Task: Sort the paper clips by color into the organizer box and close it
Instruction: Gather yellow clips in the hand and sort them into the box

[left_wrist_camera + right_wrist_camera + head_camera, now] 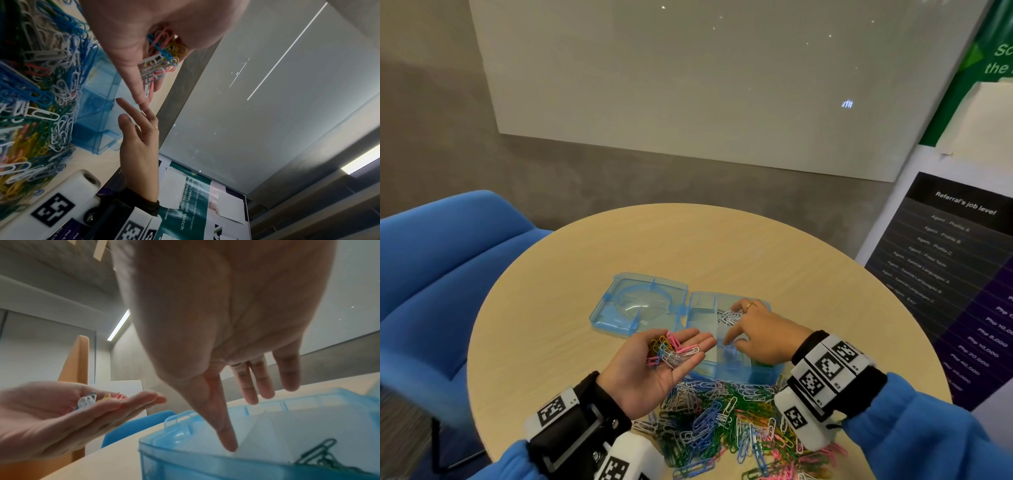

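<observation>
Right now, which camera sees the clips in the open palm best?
The head view: the left hand lies palm up, with the handful of clips seen from above in pink, yellow, blue and white. The left wrist view shows them close but partly behind the palm. The right wrist view catches only a few tops.

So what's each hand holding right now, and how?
Left hand cradles mixed paper clips in its upturned palm, fingers nearly straight. Right hand holds nothing, spread over the organizer box.
</observation>
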Tool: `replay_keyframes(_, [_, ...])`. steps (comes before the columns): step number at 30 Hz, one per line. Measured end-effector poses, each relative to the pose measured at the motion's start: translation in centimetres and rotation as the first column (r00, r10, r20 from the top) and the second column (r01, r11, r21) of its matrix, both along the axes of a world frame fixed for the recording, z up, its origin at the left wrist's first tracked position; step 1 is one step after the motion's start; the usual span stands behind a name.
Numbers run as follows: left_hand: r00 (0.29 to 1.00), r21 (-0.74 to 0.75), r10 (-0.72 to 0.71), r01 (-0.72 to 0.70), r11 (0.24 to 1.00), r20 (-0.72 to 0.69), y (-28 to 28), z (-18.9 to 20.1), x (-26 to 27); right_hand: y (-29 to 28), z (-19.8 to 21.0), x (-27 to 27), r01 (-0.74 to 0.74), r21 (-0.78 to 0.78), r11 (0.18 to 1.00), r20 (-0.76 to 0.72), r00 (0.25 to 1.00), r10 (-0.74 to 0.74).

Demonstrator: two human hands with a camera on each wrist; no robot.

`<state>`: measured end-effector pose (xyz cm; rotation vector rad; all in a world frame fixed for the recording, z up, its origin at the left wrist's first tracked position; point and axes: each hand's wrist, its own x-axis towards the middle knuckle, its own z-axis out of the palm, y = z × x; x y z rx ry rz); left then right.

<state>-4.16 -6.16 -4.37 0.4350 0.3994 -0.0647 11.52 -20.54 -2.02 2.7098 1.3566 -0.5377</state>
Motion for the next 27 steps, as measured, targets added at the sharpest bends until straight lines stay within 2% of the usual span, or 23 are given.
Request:
replay_keyframes(4, [1.0, 0.006, -0.005, 0.005, 1.0, -0.012, -0.2, 0.0, 0.0, 0.1, -0.4, 0.1, 0.014, -0.093, 0.996, 0.001, 1.0, -0.014])
replay_keyframes(6, [1.0, 0.004, -0.006, 0.006, 1.0, -0.015, -0.3, 0.0, 0.0, -0.1, -0.2, -0.1, 0.013, -0.055, 0.998, -0.01, 1.0, -0.014])
replay_keyframes(10, [1.0, -0.019, -0.013, 0.013, 1.0, -0.02, -0.4, -0.2, 0.0, -0.4, 1.0, -0.9, -0.036, 0.22, 0.975, 0.099, 0.995, 0.014])
replay_keyframes(12, [1.0, -0.039, -0.016, 0.016, 0.999, -0.017, -0.6, -0.3, 0.1, -0.2, 1.6, -1.6, -0.112, 0.385, 0.916, 0.104, 0.992, 0.078])
replay_keyframes(14, [1.0, -0.043, -0.022, 0.022, 0.999, -0.007, -0.7, -0.4, 0.1, 0.1, 1.9, -2.5, -0.191, 0.476, 0.859, 0.065, 0.981, 0.182])
replay_keyframes(17, [1.0, -0.062, -0.015, 0.015, 0.998, 0.0, -0.8, -0.4, 0.1, 0.7, 1.6, -3.5, -0.24, 0.499, 0.833, 0.008, 0.962, 0.272])
replay_keyframes(23, [0.999, -0.105, -0.042, 0.044, 0.993, 0.022, -0.7, -0.1, -0.1, 1.1, 1.0, -3.4, -0.283, 0.511, 0.811, 0.045, 0.952, 0.304])
replay_keyframes(27, [1.0, -0.124, -0.029, 0.031, 0.992, 0.011, -0.9, -0.1, 0.0, 1.0, 0.6, -3.5, -0.257, 0.531, 0.807, 0.003, 0.953, 0.302])
